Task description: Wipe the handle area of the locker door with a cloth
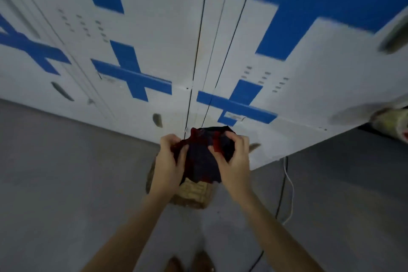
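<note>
- Cloth (202, 157): dark navy with red patches, bunched up and held in the air between both hands, in front of the bottom edge of the lockers. Its long axis runs near to far, with the far end crumpled against the view of the door seam and the near end hanging loose toward the floor.
- Left hand (167, 164): grasping the left edge of the cloth, fingers curled round the fabric.
- Right hand (235, 161): grasping the right side of the cloth, thumb pressed on a red patch, fingers wrapped over the far edge.
- Lockers (163, 35): white doors with broad blue bands (132, 77) crossing them, filling the far half of the view. Small vent slots (84, 26) sit in groups on the doors.
- Handle (157, 120): a dark recessed pull on the lower door, just left of the cloth and apart from it. Similar pulls show further left and at the far right, blurred.
- Floor (66, 172): grey, near side of the view.
- Basket (194, 194): tan woven item on the floor, directly beneath the cloth; its exact kind cannot be told.
- Cables (289, 185): one white, one dark, trailing on the floor to the right of the right forearm.
- Shoes (189, 263): brown toes at the near edge.
</note>
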